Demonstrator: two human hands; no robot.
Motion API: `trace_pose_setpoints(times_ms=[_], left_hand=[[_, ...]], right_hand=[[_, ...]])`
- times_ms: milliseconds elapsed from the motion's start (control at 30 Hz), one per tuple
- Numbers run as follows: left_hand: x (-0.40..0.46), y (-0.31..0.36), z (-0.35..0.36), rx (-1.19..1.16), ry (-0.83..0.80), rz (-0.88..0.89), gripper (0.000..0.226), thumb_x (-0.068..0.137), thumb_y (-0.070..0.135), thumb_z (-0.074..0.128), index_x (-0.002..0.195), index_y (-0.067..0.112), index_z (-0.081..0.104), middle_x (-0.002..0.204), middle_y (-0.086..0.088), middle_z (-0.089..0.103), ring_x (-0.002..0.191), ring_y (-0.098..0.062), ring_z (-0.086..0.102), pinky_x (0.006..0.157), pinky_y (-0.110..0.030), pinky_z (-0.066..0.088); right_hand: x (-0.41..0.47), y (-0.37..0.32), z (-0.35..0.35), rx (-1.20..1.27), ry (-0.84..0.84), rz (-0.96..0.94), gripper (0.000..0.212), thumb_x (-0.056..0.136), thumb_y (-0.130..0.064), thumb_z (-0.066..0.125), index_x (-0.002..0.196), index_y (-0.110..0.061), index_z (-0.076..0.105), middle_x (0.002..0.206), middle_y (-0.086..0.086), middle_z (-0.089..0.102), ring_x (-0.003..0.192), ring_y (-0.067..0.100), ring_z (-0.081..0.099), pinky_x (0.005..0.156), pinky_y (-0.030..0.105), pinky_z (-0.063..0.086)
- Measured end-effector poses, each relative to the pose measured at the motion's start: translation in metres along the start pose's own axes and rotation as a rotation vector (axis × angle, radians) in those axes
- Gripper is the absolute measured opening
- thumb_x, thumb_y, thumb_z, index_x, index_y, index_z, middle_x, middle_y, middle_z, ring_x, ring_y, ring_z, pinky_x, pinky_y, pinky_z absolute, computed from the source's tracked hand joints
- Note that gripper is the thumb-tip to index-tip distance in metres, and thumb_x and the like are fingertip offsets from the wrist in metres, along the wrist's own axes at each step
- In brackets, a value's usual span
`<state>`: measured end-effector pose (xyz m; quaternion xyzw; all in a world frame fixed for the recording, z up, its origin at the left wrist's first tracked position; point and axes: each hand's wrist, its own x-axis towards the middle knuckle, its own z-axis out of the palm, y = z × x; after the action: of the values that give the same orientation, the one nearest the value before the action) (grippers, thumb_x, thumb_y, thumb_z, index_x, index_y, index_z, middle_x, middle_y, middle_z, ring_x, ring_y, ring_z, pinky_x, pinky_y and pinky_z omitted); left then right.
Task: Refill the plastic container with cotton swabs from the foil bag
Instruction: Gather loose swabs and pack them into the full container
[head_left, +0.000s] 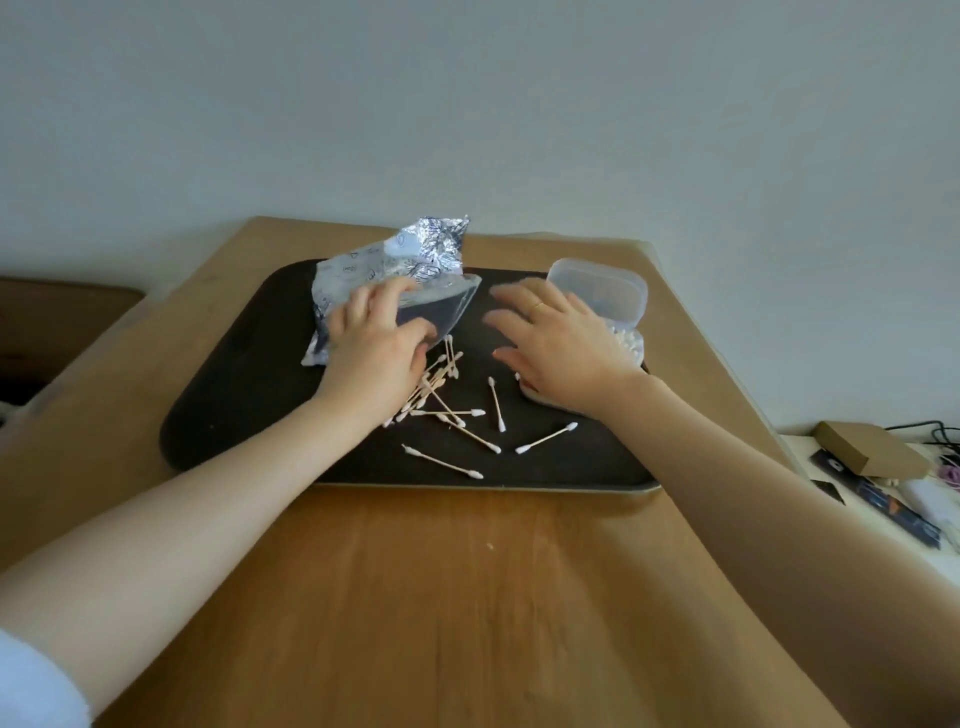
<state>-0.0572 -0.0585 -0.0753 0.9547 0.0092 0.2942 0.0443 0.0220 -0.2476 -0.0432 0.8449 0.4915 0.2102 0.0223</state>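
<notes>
foil bag lies on its side at the back left of the dark tray, its mouth facing the middle. the left hand grips it by the opening, fingers curled over the edge. the right hand hovers flat with spread fingers and holds nothing, just in front of the plastic container, whose lid stands open. white tips show inside, so some are already in. a scatter of cotton swabs lies loose on the tray between the hands, so gathering those into the container is probably what remains.
</notes>
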Motion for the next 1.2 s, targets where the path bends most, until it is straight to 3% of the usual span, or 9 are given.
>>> trace_pose_setpoints(times_ms=[100,233,333,433,567,633,800,1000,1200], left_hand=[[0.007,-0.015,0.004,-0.007,-0.158,-0.016,0.028,0.089,0.008,0.052,0.115,0.003,0.062,0.128,-0.01,0.05,0.12,-0.027,0.044,0.099,-0.04,0.035],[0.023,-0.032,0.018,-0.061,-0.369,-0.189,0.048,0.095,0.007,0.042,0.141,0.003,0.031,0.154,-0.005,0.02,0.141,-0.021,0.019,0.113,-0.036,0.024],[0.022,-0.029,0.018,-0.019,-0.331,-0.11,0.047,0.094,0.011,0.044,0.139,0.003,0.034,0.157,-0.007,0.006,0.144,-0.028,0.004,0.115,-0.043,0.016],[0.009,-0.012,0.003,-0.037,-0.235,0.017,0.05,0.093,0.028,0.05,0.135,0.005,0.041,0.155,-0.012,0.012,0.141,-0.032,0.013,0.111,-0.048,0.021],[-0.002,0.002,-0.016,-0.177,-0.887,-0.129,0.114,0.07,0.071,0.056,0.149,0.015,-0.004,0.158,-0.003,-0.008,0.145,-0.024,-0.001,0.116,-0.045,0.016],[-0.002,0.001,-0.018,-0.127,-1.013,-0.121,0.127,0.061,0.071,0.065,0.147,0.021,-0.014,0.158,-0.005,-0.009,0.145,-0.026,-0.004,0.116,-0.045,0.016],[0.001,0.007,-0.007,-0.182,-0.844,-0.038,0.112,0.07,0.059,0.069,0.149,0.018,0.001,0.155,-0.006,0.018,0.142,-0.024,0.017,0.112,-0.041,0.029],[0.002,0.012,0.0,-0.227,-0.758,0.138,0.081,0.082,0.044,0.064,0.146,0.019,0.021,0.143,-0.003,0.039,0.13,-0.021,0.037,0.103,-0.038,0.04],[0.004,0.013,0.001,-0.198,-0.729,0.17,0.064,0.084,0.022,0.062,0.14,0.015,0.032,0.132,-0.005,0.044,0.12,-0.021,0.044,0.095,-0.034,0.044]], right_hand=[[-0.008,-0.013,-0.008,0.062,-0.217,-0.142,0.029,0.085,-0.005,0.052,0.111,-0.013,0.061,0.112,0.008,0.059,0.103,0.028,0.057,0.076,0.041,0.052],[-0.021,-0.014,-0.009,0.046,-0.548,-0.036,0.055,0.083,-0.007,0.052,0.134,-0.023,0.044,0.139,-0.001,0.04,0.124,0.022,0.044,0.094,0.04,0.047],[-0.028,-0.012,-0.009,0.018,-0.739,0.039,0.067,0.082,-0.007,0.058,0.141,-0.028,0.033,0.147,-0.004,0.03,0.132,0.021,0.035,0.096,0.038,0.045],[-0.029,-0.01,-0.003,0.043,-0.665,0.078,0.043,0.089,-0.013,0.055,0.129,-0.024,0.045,0.137,-0.001,0.042,0.122,0.02,0.046,0.09,0.035,0.048],[-0.016,-0.016,0.012,0.109,-0.533,0.216,0.022,0.092,-0.019,0.053,0.114,-0.016,0.055,0.119,0.002,0.055,0.106,0.02,0.057,0.088,0.033,0.051],[-0.005,-0.024,0.017,0.149,-0.492,0.359,0.031,0.091,-0.016,0.056,0.121,-0.013,0.05,0.119,0.006,0.056,0.104,0.021,0.059,0.084,0.032,0.052],[0.02,-0.038,0.027,0.2,-0.451,0.59,0.035,0.091,-0.009,0.055,0.123,-0.001,0.043,0.115,0.015,0.059,0.102,0.027,0.06,0.07,0.027,0.045],[0.042,-0.029,0.033,0.296,-0.486,0.753,0.034,0.089,-0.005,0.054,0.121,-0.002,0.047,0.115,0.016,0.059,0.103,0.028,0.058,0.082,0.032,0.05],[0.052,-0.021,0.048,0.512,-0.34,0.723,0.059,0.084,0.004,0.05,0.138,-0.018,0.038,0.127,0.008,0.056,0.114,0.023,0.054,0.089,0.033,0.05]])
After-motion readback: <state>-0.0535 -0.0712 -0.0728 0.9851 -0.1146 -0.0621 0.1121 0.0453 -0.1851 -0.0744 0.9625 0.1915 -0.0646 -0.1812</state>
